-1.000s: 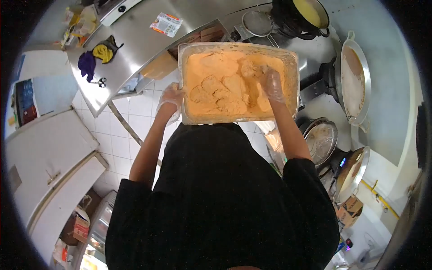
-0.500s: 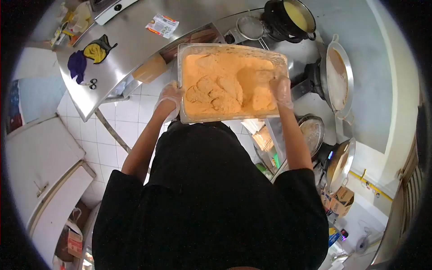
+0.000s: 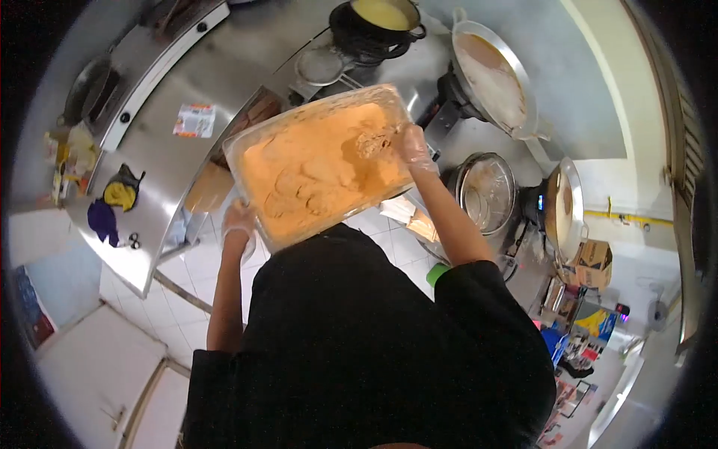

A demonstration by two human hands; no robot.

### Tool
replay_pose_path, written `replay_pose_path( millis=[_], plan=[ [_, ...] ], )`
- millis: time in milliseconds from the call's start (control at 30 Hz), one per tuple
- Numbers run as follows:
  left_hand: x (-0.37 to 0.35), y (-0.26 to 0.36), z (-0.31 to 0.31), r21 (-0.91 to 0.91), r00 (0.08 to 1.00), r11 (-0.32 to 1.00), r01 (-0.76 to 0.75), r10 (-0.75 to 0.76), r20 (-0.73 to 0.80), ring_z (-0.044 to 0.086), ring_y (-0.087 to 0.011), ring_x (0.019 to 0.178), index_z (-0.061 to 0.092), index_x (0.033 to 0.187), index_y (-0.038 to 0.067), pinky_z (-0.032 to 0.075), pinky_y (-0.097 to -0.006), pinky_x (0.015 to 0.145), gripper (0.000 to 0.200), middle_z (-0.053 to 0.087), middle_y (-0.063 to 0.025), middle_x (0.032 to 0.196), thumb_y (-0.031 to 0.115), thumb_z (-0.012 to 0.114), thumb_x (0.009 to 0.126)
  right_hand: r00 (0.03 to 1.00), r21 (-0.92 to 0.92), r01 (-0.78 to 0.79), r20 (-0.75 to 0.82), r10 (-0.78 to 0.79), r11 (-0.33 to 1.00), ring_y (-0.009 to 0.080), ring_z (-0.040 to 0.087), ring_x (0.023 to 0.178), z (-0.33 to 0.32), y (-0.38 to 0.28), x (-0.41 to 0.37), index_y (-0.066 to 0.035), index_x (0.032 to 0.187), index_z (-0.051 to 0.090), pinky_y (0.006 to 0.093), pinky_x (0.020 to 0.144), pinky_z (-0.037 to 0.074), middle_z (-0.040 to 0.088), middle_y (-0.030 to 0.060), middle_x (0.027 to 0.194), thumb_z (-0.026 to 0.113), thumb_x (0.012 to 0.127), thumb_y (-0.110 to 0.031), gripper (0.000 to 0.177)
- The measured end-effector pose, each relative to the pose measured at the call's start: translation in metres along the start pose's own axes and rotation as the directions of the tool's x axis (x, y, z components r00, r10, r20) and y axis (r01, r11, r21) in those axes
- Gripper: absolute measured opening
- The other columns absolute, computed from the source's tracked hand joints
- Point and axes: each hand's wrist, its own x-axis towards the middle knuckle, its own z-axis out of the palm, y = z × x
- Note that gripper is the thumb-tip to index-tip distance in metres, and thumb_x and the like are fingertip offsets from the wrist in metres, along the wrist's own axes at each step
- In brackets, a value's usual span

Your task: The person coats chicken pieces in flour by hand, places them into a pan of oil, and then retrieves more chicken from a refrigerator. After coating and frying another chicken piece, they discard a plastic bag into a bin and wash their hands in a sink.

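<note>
A clear rectangular plastic tub (image 3: 314,224) of orange breading flour (image 3: 329,138) is held up in front of my body, its right end higher in view than its left. My left hand (image 3: 239,222), in a clear plastic glove, grips the tub's left end. At the right end my right hand (image 3: 413,150), gloved too, is closed on the rim. Several lumps (image 3: 299,196) covered in flour lie toward the left, half buried. Close to my right hand is a rough, darker coated piece (image 3: 372,144).
Along the right run a pot of yellow liquid (image 3: 387,13), a wide wok with foamy oil (image 3: 493,71), a round strainer (image 3: 486,193) and another wok (image 3: 568,209). The steel counter on the left carries a printed packet (image 3: 194,120), a purple cloth (image 3: 103,221) and scissors (image 3: 133,240).
The tub has turned, its right end now higher and its left end lower. The flour has shifted over the lumps. My view has swung to the right, with both hands still on the tub.
</note>
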Motion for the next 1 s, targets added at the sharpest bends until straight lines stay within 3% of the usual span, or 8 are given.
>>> replay_pose_path(
  millis=[33, 167, 500, 567, 633, 733, 833, 1000],
  plan=[
    [-0.003, 0.003, -0.001, -0.005, 1.0, 1.0, 0.027, -0.027, -0.013, 0.059, -0.0427, 0.108, 0.061, 0.108, 0.0, 0.046, -0.0474, 0.09, 0.044, 0.063, -0.0265, 0.113, 0.039, 0.056, 0.088, 0.92, 0.177, -0.382, 0.169, 0.355, 0.907, 0.0284, 0.067, 0.063, -0.034, -0.014, 0.018, 0.002, 0.079, 0.071, 0.0398, 0.057, 0.051, 0.071, 0.0124, 0.074, 0.057, 0.079, 0.001, 0.014],
    [-0.001, 0.006, -0.003, 0.001, 0.998, 0.999, 0.047, -0.047, 0.045, 0.06, -0.0415, 0.108, 0.061, 0.108, 0.0, 0.046, -0.0473, 0.09, 0.043, 0.063, -0.0263, 0.112, 0.038, 0.056, 0.088, 0.749, 0.664, -0.601, 0.274, 0.604, 0.444, 0.0134, 0.061, 0.062, -0.061, 0.03, 0.022, 0.001, 0.087, 0.074, 0.0328, 0.055, 0.049, 0.071, 0.0072, 0.075, 0.055, 0.081, 0.006, 0.02],
    [-0.013, 0.046, -0.004, 0.001, 0.988, 0.989, 0.15, -0.15, -0.027, 0.067, -0.0349, 0.086, 0.064, 0.106, 0.0, 0.05, -0.0424, 0.07, 0.039, 0.069, -0.0219, 0.093, 0.034, 0.056, 0.087, 0.662, 0.291, -0.72, 0.019, 0.749, 0.629, 0.0365, 0.067, 0.072, -0.241, 0.213, 0.093, 0.006, 0.082, 0.069, 0.045, 0.066, 0.051, 0.066, 0.0279, 0.079, 0.066, 0.079, -0.024, 0.031],
    [0.021, -0.042, 0.022, 0.226, 0.974, 0.958, -0.177, 0.204, -0.101, 0.067, -0.0283, 0.073, 0.066, 0.096, -0.002, 0.049, -0.041, 0.065, 0.041, 0.069, -0.0196, 0.085, 0.036, 0.056, 0.086, 0.665, 0.304, -0.701, -0.048, 0.745, 0.645, 0.0368, 0.068, 0.073, -0.231, 0.259, 0.103, 0.005, 0.081, 0.069, 0.0455, 0.067, 0.051, 0.067, 0.0277, 0.08, 0.067, 0.079, -0.025, 0.031],
    [0.01, -0.024, 0.018, 0.029, 0.999, 0.999, -0.037, 0.038, -0.038, 0.067, -0.031, 0.075, 0.066, 0.098, -0.003, 0.049, -0.0419, 0.067, 0.042, 0.069, -0.0205, 0.088, 0.037, 0.056, 0.087, 0.74, 0.215, -0.639, -0.089, 0.666, 0.739, 0.014, 0.059, 0.06, -0.207, 0.312, 0.111, -0.001, 0.085, 0.073, 0.0347, 0.059, 0.05, 0.068, 0.0082, 0.069, 0.073, 0.078, -0.026, 0.026],
    [0.003, -0.016, 0.019, -0.204, 0.991, 0.971, 0.128, -0.132, -0.005, 0.067, -0.0366, 0.079, 0.067, 0.098, -0.001, 0.049, -0.0443, 0.071, 0.043, 0.069, -0.0224, 0.089, 0.039, 0.055, 0.088, 0.807, 0.167, -0.566, -0.088, 0.584, 0.807, 0.037, 0.069, 0.086, -0.098, 0.438, 0.109, -0.001, 0.096, 0.072, 0.0428, 0.075, 0.053, 0.069, 0.0247, 0.093, 0.067, 0.081, -0.027, 0.03],
    [0.013, -0.034, 0.023, -0.06, 0.991, 0.994, 0.089, -0.094, -0.092, 0.067, -0.0373, 0.082, 0.068, 0.095, -0.001, 0.049, -0.0449, 0.071, 0.045, 0.069, -0.0229, 0.087, 0.042, 0.056, 0.088, 0.929, -0.309, -0.368, -0.072, 0.364, 0.877, 0.0192, 0.065, 0.071, -0.078, 0.437, 0.107, -0.003, 0.108, 0.07, 0.0349, 0.065, 0.052, 0.071, 0.0127, 0.087, 0.072, 0.077, -0.022, 0.037],
    [-0.006, 0.022, 0.006, 0.13, 0.989, 0.985, 0.11, -0.095, -0.116, 0.069, -0.0356, 0.085, 0.069, 0.099, -0.001, 0.05, -0.0449, 0.071, 0.05, 0.07, -0.0237, 0.089, 0.046, 0.06, 0.085, 0.839, 0.067, -0.545, 0.059, 0.542, 0.836, 0.0258, 0.066, 0.077, -0.068, 0.424, 0.106, -0.011, 0.114, 0.07, 0.0369, 0.071, 0.051, 0.072, 0.0173, 0.09, 0.064, 0.084, -0.017, 0.03]
  ],
)
